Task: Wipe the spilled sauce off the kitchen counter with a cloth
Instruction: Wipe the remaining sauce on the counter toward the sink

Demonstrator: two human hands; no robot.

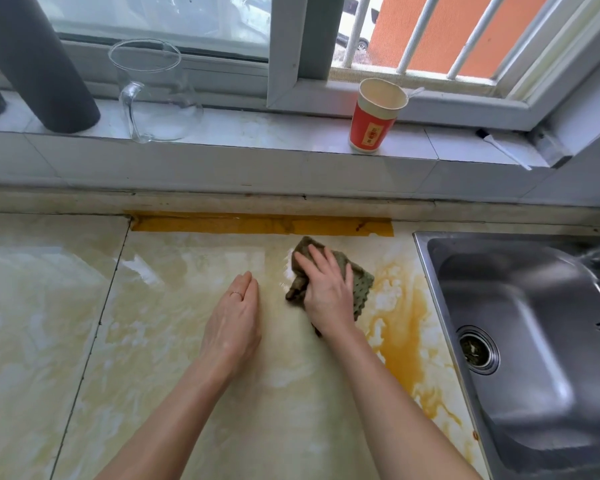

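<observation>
A crumpled olive-green cloth (359,289) lies flat on the worktop (153,341) — orange-brown sauce (404,327) smeared just right of it, beside the sink.

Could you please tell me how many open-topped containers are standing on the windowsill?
2. A clear glass jug stands on the tiled windowsill at the left; a red and cream paper cup stands further right, by the barred window. Others may lie outside the frame.
</observation>
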